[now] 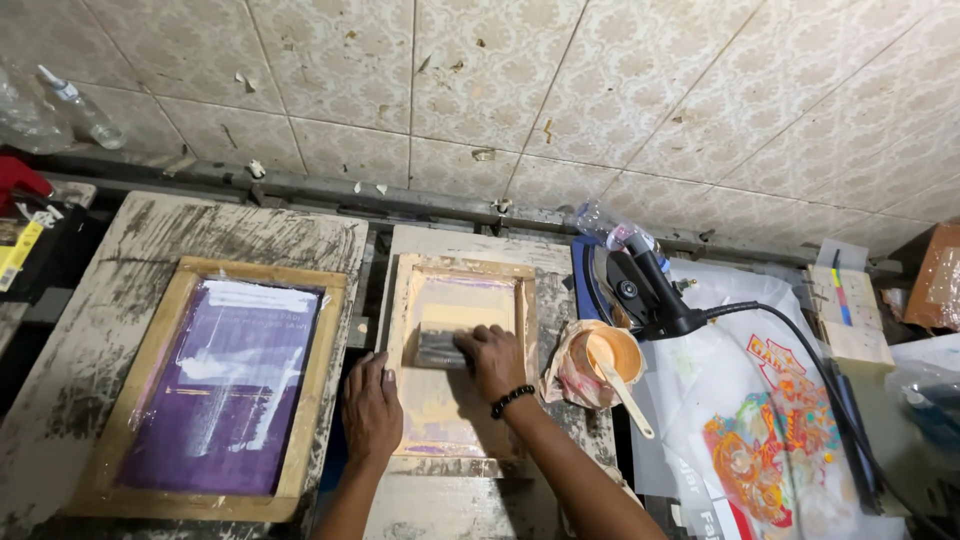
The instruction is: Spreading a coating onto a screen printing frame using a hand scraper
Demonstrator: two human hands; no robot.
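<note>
While the right hand (495, 360) closes its grip on a squeegee (440, 347) laid across the mesh, the left hand (371, 408) lies flat and released, palm down on the left rail of the small wooden screen-printing frame (462, 270). The squeegee sits about midway down that frame, its blade touching the pale, cream-coloured ink spread over the mesh. The step in hand looks like an ink pull: the blade appears to be drawn along the screen while the other hand pins the frame. To judge from this, the next move calls for even pressure on the blade and a frame that does not shift on the counter.

Just right of the frame stands an ink tub (603, 357) lined with crumpled plastic, holding orange-cream ink, with a pale spatula (630, 392) leaning out of it. Behind the tub lies a black heat gun (645, 285), its cable (800, 345) running off across a translucent sheet printed with a colourful design (765, 440). Well to the left, a larger wooden frame with a purple screen (225, 385) rests on its own board.

The counter (120, 300) is made of worn boards, heavily smeared with dark and white residue. Behind it rises a wall of patterned beige tiles (480, 80), stained and flecked with bits of tape. A clear plastic bottle (80, 105) lies at the far left, and a cardboard box (935, 275) sits at the right edge.
</note>
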